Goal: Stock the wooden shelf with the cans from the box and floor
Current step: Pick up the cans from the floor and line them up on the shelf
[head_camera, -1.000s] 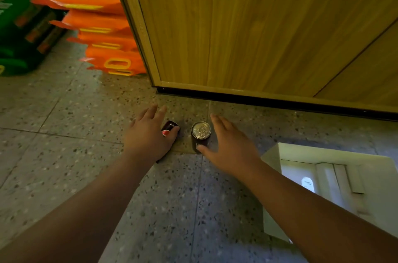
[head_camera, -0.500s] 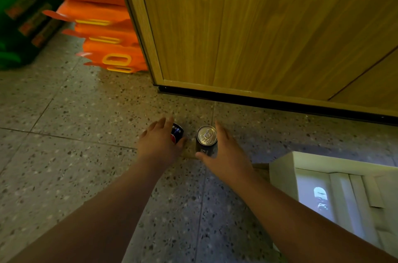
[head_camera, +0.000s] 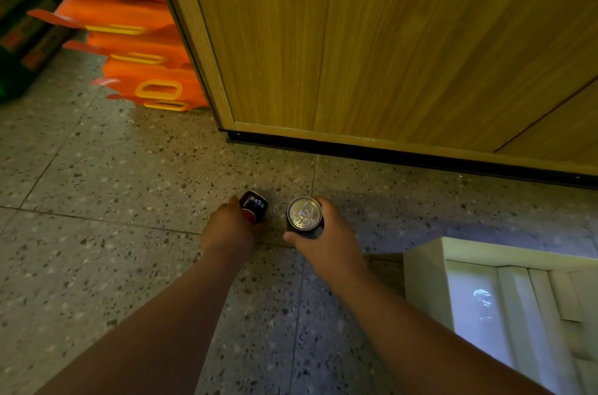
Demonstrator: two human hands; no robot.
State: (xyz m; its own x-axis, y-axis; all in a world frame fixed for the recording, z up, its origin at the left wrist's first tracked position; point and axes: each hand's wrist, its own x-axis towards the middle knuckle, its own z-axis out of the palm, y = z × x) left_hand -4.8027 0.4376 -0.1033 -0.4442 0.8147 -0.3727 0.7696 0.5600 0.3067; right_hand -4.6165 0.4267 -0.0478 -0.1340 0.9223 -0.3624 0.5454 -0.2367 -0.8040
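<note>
Two dark cola cans are on the speckled floor in front of the wooden shelf unit [head_camera: 372,39]. The left can [head_camera: 255,206] is tilted, its label with white characters facing up; my left hand [head_camera: 228,226] is wrapped around it. The right can [head_camera: 304,214] stands upright with its silver top and pull tab showing; my right hand [head_camera: 326,241] grips its side, thumb in front and fingers behind. The white box [head_camera: 424,275] sits at the lower right, its open inside partly visible, with no can visible in it.
A stack of orange bags [head_camera: 129,48] leans beside the shelf's left corner. Green and dark packs [head_camera: 19,39] lie at the far left. A black plinth [head_camera: 404,157] runs along the shelf's base. Terrazzo floor [head_camera: 97,187] spreads left of my arms.
Both hands have closed around the cans they were reaching for. The left can has tipped further, showing its label. The view has shifted closer to the shelf.
</note>
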